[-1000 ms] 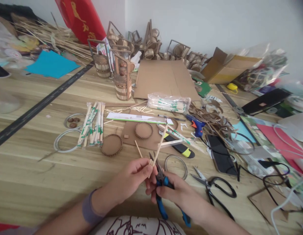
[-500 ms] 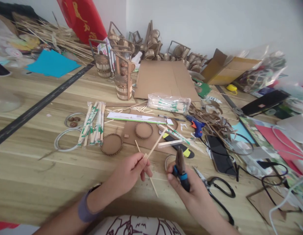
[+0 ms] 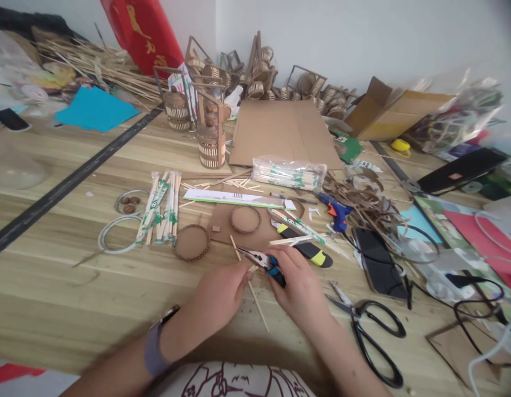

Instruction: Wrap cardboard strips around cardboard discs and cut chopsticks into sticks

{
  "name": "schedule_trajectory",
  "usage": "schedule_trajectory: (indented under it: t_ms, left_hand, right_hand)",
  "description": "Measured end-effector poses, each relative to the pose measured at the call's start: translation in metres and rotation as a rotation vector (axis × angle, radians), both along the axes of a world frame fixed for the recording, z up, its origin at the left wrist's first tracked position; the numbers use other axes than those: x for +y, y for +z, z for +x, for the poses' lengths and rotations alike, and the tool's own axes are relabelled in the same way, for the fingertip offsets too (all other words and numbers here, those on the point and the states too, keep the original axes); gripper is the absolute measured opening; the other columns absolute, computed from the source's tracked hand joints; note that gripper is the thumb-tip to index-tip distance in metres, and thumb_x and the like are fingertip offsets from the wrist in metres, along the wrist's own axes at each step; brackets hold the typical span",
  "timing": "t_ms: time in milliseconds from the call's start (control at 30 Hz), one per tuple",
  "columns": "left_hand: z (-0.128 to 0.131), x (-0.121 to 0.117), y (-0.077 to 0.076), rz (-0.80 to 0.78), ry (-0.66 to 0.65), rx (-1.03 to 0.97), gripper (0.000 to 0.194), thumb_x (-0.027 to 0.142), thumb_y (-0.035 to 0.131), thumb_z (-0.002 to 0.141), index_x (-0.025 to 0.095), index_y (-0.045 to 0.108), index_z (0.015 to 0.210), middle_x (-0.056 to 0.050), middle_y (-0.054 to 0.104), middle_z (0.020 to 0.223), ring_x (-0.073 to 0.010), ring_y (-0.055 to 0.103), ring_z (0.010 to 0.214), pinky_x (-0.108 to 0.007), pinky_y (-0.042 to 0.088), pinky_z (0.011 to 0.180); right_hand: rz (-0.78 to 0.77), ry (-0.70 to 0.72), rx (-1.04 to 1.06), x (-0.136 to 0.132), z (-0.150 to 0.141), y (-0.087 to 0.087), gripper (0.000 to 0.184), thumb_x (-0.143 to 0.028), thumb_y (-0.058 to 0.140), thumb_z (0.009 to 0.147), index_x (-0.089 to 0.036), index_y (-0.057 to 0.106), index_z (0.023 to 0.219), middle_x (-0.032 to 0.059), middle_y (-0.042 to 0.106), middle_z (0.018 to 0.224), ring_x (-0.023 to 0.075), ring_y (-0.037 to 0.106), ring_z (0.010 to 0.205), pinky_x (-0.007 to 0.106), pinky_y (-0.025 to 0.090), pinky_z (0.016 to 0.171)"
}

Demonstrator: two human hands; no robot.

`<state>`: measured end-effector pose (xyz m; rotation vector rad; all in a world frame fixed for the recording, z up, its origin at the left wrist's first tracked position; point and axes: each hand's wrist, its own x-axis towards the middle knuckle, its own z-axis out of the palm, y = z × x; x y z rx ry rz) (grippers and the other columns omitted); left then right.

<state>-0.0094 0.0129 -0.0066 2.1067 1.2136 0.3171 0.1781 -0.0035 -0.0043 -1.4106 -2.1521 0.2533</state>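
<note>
My right hand (image 3: 300, 286) is closed round the blue handles of a pair of pliers (image 3: 261, 260), whose jaws point left, low over the wooden table (image 3: 52, 286). My left hand (image 3: 220, 295) is closed with its fingertips pinched near the jaws, at a thin wooden stick (image 3: 250, 286) that lies slanted on the table beneath both hands. I cannot tell whether the fingers grip the stick or only touch it. A watch with a purple strap (image 3: 156, 344) sits on my left wrist.
Black scissors (image 3: 369, 325), a phone (image 3: 379, 262), a yellow-black knife (image 3: 307, 248) and a blue glue gun (image 3: 335, 209) lie to the right. Two round cardboard rings (image 3: 192, 241), wrapped chopsticks (image 3: 160, 212) and wire loops (image 3: 110, 237) lie ahead. Woven baskets (image 3: 209, 138) and flat cardboard (image 3: 280, 132) stand at the back.
Both hands have dropped to the table. The pliers turned from upright to pointing left. The long stick held up in my left hand is no longer raised.
</note>
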Motion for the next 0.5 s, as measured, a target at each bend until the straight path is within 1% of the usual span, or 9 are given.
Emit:
schedule_trajectory:
  t_ms: [67,167,233,367,433,500]
  left_hand:
    - [0.002,-0.001,0.001,0.019,-0.014,0.1,0.031,0.015,0.039,0.097,0.017,0.061,0.118,-0.013,0.076,0.099,-0.028,0.072,0.089,-0.036,0.052,0.076]
    - [0.005,-0.002,0.003,0.039,-0.027,0.235,0.036,0.012,0.037,0.095,0.015,0.06,0.122,-0.015,0.076,0.094,-0.0306,0.072,0.083,-0.039,0.053,0.071]
    - [0.007,-0.002,0.007,0.04,-0.026,0.279,0.038,0.011,0.036,0.094,0.014,0.061,0.122,-0.016,0.075,0.09,-0.0319,0.072,0.079,-0.04,0.052,0.069]
    - [0.011,-0.004,0.015,-0.019,-0.009,0.299,0.037,0.013,0.035,0.094,0.011,0.063,0.118,-0.021,0.074,0.086,-0.0361,0.071,0.075,-0.042,0.049,0.064]
    - [0.013,-0.006,0.016,-0.038,0.009,0.31,0.037,0.014,0.033,0.094,0.01,0.065,0.113,-0.024,0.073,0.083,-0.0371,0.07,0.071,-0.042,0.047,0.061]
    - [0.014,-0.007,0.015,-0.048,0.021,0.314,0.036,0.014,0.032,0.094,0.009,0.064,0.11,-0.024,0.073,0.082,-0.0361,0.069,0.069,-0.041,0.045,0.06]
  right_hand:
    - [-0.018,-0.032,-0.047,0.0,0.0,-0.002,0.025,-0.007,0.051,0.081,-0.02,0.055,0.102,0.011,0.064,0.1,0.0279,0.062,0.092,0.04,0.055,0.077]
    - [-0.025,-0.078,-0.09,-0.001,0.0,-0.005,0.019,-0.009,0.051,0.081,-0.02,0.054,0.096,0.0097,0.062,0.093,0.0268,0.061,0.082,0.036,0.053,0.067]
    - [-0.025,-0.093,-0.115,-0.003,0.0,-0.006,0.015,-0.011,0.05,0.082,-0.021,0.053,0.094,0.0092,0.06,0.09,0.0266,0.06,0.081,0.035,0.052,0.066]
    - [-0.031,-0.127,-0.178,-0.008,-0.005,-0.01,0.016,-0.011,0.048,0.08,-0.02,0.053,0.092,0.0093,0.059,0.087,0.0264,0.058,0.077,0.035,0.049,0.065]
    - [-0.018,-0.167,-0.216,-0.01,-0.009,-0.012,0.015,-0.012,0.049,0.079,-0.02,0.053,0.09,0.0087,0.058,0.085,0.0254,0.056,0.073,0.034,0.047,0.062]
    - [-0.002,-0.206,-0.234,-0.011,-0.011,-0.012,0.012,-0.012,0.049,0.079,-0.021,0.052,0.086,0.008,0.057,0.083,0.0248,0.054,0.071,0.033,0.045,0.061]
